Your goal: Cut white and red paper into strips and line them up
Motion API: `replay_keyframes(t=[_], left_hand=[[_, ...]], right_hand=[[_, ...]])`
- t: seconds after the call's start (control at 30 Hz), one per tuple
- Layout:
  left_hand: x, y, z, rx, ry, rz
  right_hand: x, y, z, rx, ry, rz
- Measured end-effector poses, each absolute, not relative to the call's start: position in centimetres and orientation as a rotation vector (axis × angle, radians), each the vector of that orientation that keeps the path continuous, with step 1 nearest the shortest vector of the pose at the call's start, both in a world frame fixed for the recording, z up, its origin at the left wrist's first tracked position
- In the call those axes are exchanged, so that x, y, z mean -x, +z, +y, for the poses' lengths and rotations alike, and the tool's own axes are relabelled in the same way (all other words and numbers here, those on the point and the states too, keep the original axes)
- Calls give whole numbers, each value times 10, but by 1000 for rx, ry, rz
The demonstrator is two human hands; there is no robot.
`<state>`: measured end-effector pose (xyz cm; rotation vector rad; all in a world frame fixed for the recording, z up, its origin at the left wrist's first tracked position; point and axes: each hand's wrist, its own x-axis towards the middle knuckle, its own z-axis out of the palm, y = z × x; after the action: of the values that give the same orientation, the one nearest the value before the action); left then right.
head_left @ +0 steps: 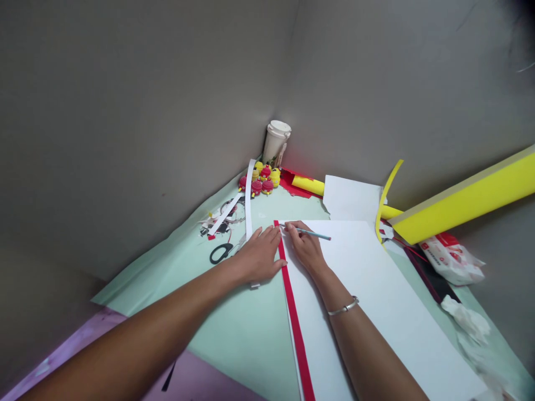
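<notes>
A long red strip [296,326] lies along the left edge of a large white sheet [384,312]. My left hand [259,256] rests flat with its fingers stretched out, fingertips and thumb touching the strip near its far end. In my right hand [306,248] is a slim light-blue pencil [317,234], its tip at the strip's right edge near the top. The side of that hand lies on the white sheet. Scissors with black handles [220,254] lie left of my left hand, their blades partly hidden. A narrow white strip [248,206] runs from behind that hand toward the back.
Several red and yellow lantern-like ornaments [266,179] sit before a white lidded cup [276,142] in the corner. Paper scraps [221,217] lie at left. Rightward are a yellow curled strip [387,192], a long yellow board [463,200] and a tissue pack [451,259]. Grey walls enclose the back.
</notes>
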<state>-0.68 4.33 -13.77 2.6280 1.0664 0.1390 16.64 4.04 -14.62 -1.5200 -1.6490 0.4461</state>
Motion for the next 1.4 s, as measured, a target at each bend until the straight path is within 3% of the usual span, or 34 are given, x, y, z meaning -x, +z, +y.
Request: replay_keyframes(t=[1.4], left_hand=[[6, -136, 42, -2666, 121, 1091]], right_hand=[[-164, -146, 8, 1495, 343, -1706]])
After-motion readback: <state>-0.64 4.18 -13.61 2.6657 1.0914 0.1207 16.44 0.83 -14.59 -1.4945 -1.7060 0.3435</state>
